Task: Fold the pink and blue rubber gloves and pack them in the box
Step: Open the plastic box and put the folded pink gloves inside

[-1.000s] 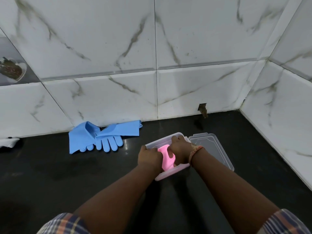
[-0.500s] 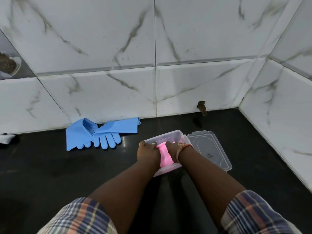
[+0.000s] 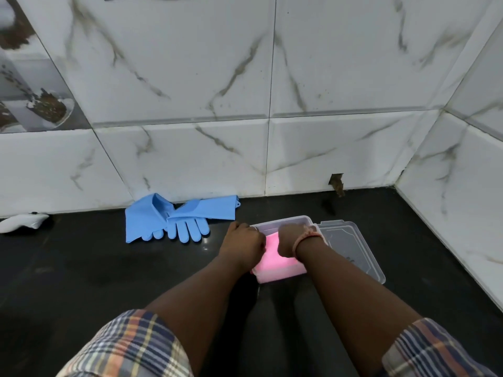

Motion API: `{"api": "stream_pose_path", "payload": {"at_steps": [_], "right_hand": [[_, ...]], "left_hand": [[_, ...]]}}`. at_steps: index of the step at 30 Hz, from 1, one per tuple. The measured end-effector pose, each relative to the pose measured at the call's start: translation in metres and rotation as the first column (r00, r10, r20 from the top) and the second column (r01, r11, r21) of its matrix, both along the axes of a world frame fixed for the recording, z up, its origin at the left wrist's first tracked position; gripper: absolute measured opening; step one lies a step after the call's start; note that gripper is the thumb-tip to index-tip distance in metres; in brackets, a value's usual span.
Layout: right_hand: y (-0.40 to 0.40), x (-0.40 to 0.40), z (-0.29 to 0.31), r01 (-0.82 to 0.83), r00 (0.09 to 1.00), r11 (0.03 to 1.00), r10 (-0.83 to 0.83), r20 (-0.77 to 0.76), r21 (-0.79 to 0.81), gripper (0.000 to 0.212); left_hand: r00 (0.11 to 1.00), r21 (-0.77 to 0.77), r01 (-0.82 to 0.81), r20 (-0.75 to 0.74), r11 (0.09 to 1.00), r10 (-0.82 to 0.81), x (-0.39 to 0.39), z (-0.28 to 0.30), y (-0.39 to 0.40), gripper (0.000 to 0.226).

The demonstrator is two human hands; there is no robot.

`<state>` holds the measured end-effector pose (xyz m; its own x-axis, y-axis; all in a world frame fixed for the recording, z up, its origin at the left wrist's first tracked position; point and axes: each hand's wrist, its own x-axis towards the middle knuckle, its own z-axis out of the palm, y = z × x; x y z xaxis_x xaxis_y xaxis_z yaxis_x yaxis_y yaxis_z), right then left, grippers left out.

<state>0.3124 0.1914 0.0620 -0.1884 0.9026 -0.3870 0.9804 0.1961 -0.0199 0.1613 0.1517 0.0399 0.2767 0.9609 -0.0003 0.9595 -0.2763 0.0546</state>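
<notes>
The folded pink gloves (image 3: 273, 258) lie inside the clear plastic box (image 3: 285, 220) on the black counter. My left hand (image 3: 242, 244) is at the box's left side, its curled fingers holding the pink gloves' left edge. My right hand (image 3: 291, 240), with a thread band on the wrist, reaches into the box from the right, and its fingers curl down onto the pink gloves. The fingertips of both hands are hidden. The blue gloves (image 3: 178, 220) lie flat against the wall to the left, fingers pointing towards me.
The box's clear lid (image 3: 353, 247) lies flat just right of the box. A white object (image 3: 23, 223) sits at the far left by the wall. Tiled walls close the counter at the back and right. My plaid sleeves fill the lower edge.
Both hands have pushed the pink gloves down from a raised bundle to lie flatter in the box. The camera has pulled back and tilted a little.
</notes>
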Motion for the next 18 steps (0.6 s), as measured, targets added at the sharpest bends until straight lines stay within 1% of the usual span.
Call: {"api": "stream_pose_path", "payload": {"at_steps": [1, 3, 5, 7, 8, 10, 11, 13, 15, 18], "right_hand": [[-0.001, -0.011, 0.004, 0.003, 0.999, 0.998, -0.001, -0.045, 0.055, 0.033], [-0.004, -0.035, 0.009, 0.033, 0.978, 0.987, 0.0, -0.207, 0.158, 0.026], [-0.009, -0.061, 0.01, 0.062, 0.937, 0.961, 0.037, -0.347, 0.271, 0.021], [-0.016, -0.087, 0.007, 0.108, 0.897, 0.934, 0.056, -0.438, 0.342, 0.018], [-0.02, -0.102, 0.004, 0.121, 0.875, 0.931, 0.063, -0.48, 0.344, 0.018], [-0.025, -0.134, -0.001, 0.109, 0.842, 0.948, 0.072, -0.534, 0.299, 0.018], [-0.027, -0.148, -0.003, 0.095, 0.833, 0.961, 0.066, -0.55, 0.26, 0.019], [-0.028, -0.174, -0.006, 0.073, 0.809, 0.981, 0.045, -0.586, 0.177, 0.019], [-0.025, -0.193, -0.009, 0.048, 0.801, 0.99, 0.041, -0.597, 0.132, 0.02], [-0.019, -0.205, -0.021, 0.019, 0.811, 0.997, 0.025, -0.585, 0.068, 0.023]], "left_hand": [[0.995, 0.025, -0.038, 0.091, 0.999, 0.036, -0.001, 0.001, -0.002, 0.024], [0.965, 0.08, -0.132, 0.239, 0.988, 0.109, -0.007, 0.006, -0.005, 0.018], [0.938, 0.096, -0.22, 0.294, 0.971, 0.183, -0.023, 0.012, -0.009, 0.013], [0.909, 0.075, -0.304, 0.321, 0.95, 0.265, -0.05, 0.014, -0.014, 0.014], [0.888, 0.054, -0.351, 0.334, 0.935, 0.315, -0.067, 0.013, -0.016, 0.016], [0.836, 0.002, -0.452, 0.35, 0.892, 0.422, -0.103, 0.007, -0.019, 0.019], [0.799, -0.036, -0.498, 0.37, 0.867, 0.474, -0.119, 0.003, -0.02, 0.02], [0.691, -0.147, -0.574, 0.441, 0.806, 0.573, -0.149, -0.003, -0.021, 0.025], [0.589, -0.244, -0.62, 0.483, 0.745, 0.648, -0.169, -0.008, -0.02, 0.03], [0.5, -0.344, -0.616, 0.525, 0.709, 0.689, -0.183, -0.014, -0.017, 0.032]]}}
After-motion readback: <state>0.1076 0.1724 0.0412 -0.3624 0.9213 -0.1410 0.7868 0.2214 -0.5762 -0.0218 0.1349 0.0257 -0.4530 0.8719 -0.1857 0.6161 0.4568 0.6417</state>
